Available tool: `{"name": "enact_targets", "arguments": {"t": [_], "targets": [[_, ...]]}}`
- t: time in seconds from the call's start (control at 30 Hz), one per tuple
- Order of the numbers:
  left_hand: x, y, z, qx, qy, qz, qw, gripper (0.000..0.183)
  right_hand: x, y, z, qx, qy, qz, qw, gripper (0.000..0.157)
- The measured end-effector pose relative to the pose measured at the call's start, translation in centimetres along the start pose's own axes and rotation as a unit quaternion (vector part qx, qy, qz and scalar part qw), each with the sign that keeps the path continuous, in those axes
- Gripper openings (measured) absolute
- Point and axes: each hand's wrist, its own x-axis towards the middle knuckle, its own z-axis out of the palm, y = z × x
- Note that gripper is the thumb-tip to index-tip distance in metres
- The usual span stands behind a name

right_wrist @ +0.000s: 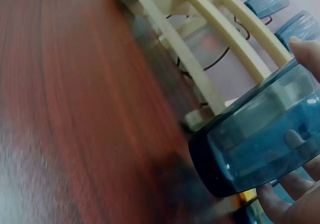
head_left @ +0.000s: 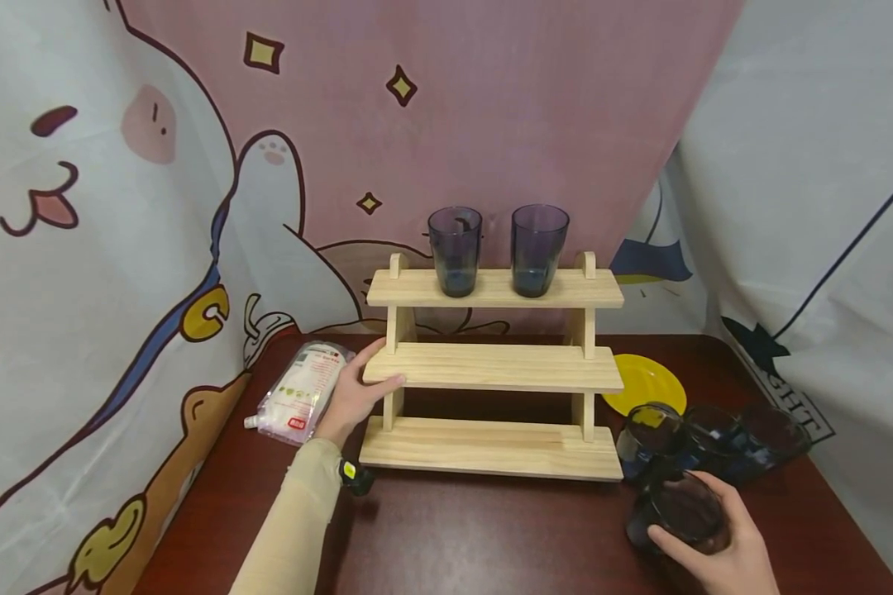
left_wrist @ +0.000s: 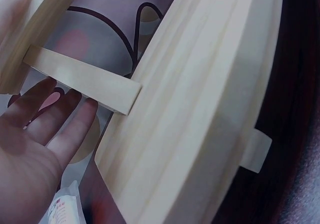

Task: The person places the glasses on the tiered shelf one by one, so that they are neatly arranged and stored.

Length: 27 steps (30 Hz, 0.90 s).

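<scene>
A three-tier wooden display rack (head_left: 491, 450) stands on the dark table. My left hand (head_left: 351, 403) grips its left end at the middle tier, the thumb on the board's front edge. In the left wrist view, the fingers (left_wrist: 65, 129) lie against the upright below that board. My right hand (head_left: 740, 549) holds a dark blue glass (right_wrist: 255, 134) around its sides, low at the front right of the rack. Two similar tinted glasses stand upright on the top tier, the left glass (head_left: 457, 256) and the right glass (head_left: 539, 256) a little apart.
Several more tinted glasses (head_left: 770, 438) cluster on the table right of the rack, just beyond my right hand. Behind them lies a yellow plate (head_left: 649, 382). A clear plastic package (head_left: 305, 392) with a white label lies left of the rack. Printed cloth (head_left: 491, 107) hangs behind.
</scene>
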Motion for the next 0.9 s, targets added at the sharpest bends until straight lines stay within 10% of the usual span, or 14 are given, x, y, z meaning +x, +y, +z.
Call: {"name": "enact_targets", "arguments": {"t": [0.6,0.9], "targets": [[0.0,-0.1,0.1,0.002,0.001,0.011,0.9999,0.078,2.0,-5.6,0.9,0.065,-0.05,-0.105,0.991,0.087],[0.1,-0.1,0.1,0.008,0.002,0.011,0.9999,0.078,4.3,-9.8,3.5,0.214,-0.093,-0.138,0.963,0.08]]}}
